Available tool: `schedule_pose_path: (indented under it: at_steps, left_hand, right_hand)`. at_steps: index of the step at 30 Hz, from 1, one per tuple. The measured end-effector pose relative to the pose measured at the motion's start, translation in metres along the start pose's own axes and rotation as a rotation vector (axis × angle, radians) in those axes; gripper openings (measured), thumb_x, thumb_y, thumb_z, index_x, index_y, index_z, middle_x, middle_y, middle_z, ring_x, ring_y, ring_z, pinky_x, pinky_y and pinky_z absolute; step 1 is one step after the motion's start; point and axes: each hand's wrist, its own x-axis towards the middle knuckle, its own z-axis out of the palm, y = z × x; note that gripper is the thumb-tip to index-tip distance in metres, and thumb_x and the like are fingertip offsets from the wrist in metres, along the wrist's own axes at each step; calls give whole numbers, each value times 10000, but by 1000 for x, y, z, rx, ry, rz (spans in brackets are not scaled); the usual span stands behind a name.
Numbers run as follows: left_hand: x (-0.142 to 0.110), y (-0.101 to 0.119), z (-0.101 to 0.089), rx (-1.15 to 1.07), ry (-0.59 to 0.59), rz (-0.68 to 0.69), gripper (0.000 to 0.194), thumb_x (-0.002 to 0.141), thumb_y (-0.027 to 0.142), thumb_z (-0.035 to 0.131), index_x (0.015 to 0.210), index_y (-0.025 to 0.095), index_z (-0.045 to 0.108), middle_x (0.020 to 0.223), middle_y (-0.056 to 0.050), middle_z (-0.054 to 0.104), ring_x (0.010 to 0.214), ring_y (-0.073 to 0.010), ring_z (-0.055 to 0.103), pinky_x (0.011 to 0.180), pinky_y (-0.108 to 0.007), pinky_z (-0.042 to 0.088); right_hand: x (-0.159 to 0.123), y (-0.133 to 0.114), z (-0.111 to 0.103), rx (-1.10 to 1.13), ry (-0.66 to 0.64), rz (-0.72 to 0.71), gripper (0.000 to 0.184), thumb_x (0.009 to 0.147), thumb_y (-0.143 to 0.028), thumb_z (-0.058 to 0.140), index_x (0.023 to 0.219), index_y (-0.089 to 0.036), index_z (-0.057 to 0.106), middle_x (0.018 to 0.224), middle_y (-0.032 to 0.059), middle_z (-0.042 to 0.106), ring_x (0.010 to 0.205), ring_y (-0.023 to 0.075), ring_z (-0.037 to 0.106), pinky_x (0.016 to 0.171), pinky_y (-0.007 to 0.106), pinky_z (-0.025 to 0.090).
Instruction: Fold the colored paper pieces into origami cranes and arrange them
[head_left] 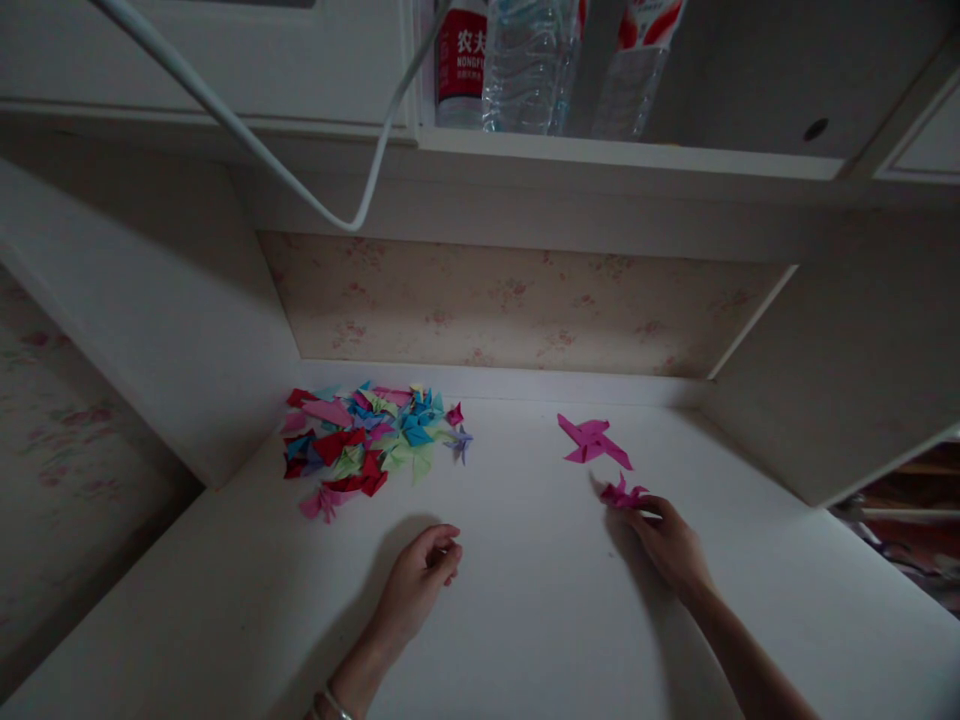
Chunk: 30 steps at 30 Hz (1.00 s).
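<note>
My right hand [670, 545] pinches a magenta origami piece [624, 493] with several pointed tips between thumb and fingers, just at the white desktop. Right behind it lies a flat magenta paper pinwheel [590, 440] with four-sided spread blades. My left hand [421, 580] is over the desk with loosely curled fingers; a gap shows between thumb and forefinger, and nothing is visible in it. Beyond that hand, to the left, a pile of folded paper pieces [352, 437] in red, pink, blue, green and purple is heaped. A small purple origami star [460, 444] sits at the pile's right edge.
The white desk [517, 620] ends at a floral-papered back wall [510, 305] between side panels. Overhead, an open shelf holds plastic bottles [529, 65], one with a red label [462, 55]. A white cable [300, 190] hangs in a loop from above.
</note>
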Motion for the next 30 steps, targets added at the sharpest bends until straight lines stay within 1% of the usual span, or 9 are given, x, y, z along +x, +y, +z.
schedule_pose_path:
  at_steps: [7, 10, 13, 17, 20, 23, 26, 28, 30]
  left_hand:
    - [0, -3, 0, 31, -19, 10, 362, 791, 403, 609, 1032, 133, 600, 765, -21, 588, 602, -118, 520, 572, -244, 407]
    - [0, -2, 0, 51, -19, 9, 353, 795, 404, 603, 1019, 131, 601, 754, -20, 584, 603, -120, 519, 568, -243, 405]
    - [1, -1, 0, 74, -22, 14, 342, 805, 408, 590, 1006, 130, 602, 740, -18, 582, 611, -124, 523, 574, -245, 408]
    - [1, -1, 0, 89, -20, 13, 344, 806, 417, 587, 989, 125, 603, 736, -20, 582, 612, -129, 526, 575, -248, 413]
    - [0, 0, 1, 84, -21, 3, 350, 807, 419, 585, 989, 121, 598, 746, -25, 584, 611, -129, 527, 572, -249, 414]
    - [-1, 2, 2, 88, -30, 7, 337, 813, 414, 579, 976, 121, 600, 740, -24, 581, 616, -129, 526, 575, -248, 415]
    - [-1, 5, 2, 97, -31, 2, 319, 812, 404, 580, 963, 123, 604, 733, -22, 578, 618, -130, 523, 580, -247, 417]
    - [-1, 6, 2, 96, -28, -1, 312, 808, 403, 582, 950, 126, 607, 724, -20, 574, 617, -132, 521, 576, -246, 415]
    - [0, 7, 2, 98, -37, 3, 293, 808, 400, 579, 917, 130, 613, 704, -14, 565, 615, -132, 514, 572, -241, 408]
  right_hand:
    - [-11, -10, 4, -23, 38, -101, 419, 771, -524, 495, 988, -198, 645, 895, 75, 714, 770, 227, 673, 668, 294, 458]
    - [-16, -19, 5, -43, 79, -112, 422, 793, -534, 479, 1008, -215, 652, 836, 52, 711, 721, 208, 661, 644, 280, 445]
    - [-18, -25, 8, -78, 120, -146, 380, 806, -534, 482, 955, -237, 664, 799, 24, 708, 685, 184, 648, 627, 259, 430]
    - [-15, -27, 11, -129, 176, -190, 341, 816, -531, 491, 920, -254, 661, 843, 4, 708, 672, 157, 637, 614, 237, 417]
    - [-15, -30, 13, -183, 210, -227, 339, 834, -530, 485, 957, -265, 658, 894, -6, 705, 664, 142, 634, 606, 229, 408]
    - [-16, -39, 15, -295, 244, -235, 352, 864, -534, 451, 984, -276, 658, 941, -5, 705, 704, 154, 645, 601, 234, 400]
    - [-18, -52, 16, -499, 180, -158, 371, 899, -534, 386, 1003, -306, 660, 994, 3, 704, 792, 195, 659, 595, 255, 388]
    - [-18, -59, 17, -593, 112, -102, 405, 912, -540, 340, 1015, -321, 664, 1003, 23, 707, 787, 219, 664, 579, 273, 378]
    - [-19, -63, 18, -619, 69, -78, 448, 911, -565, 308, 1018, -330, 675, 976, 47, 716, 752, 233, 668, 565, 284, 374]
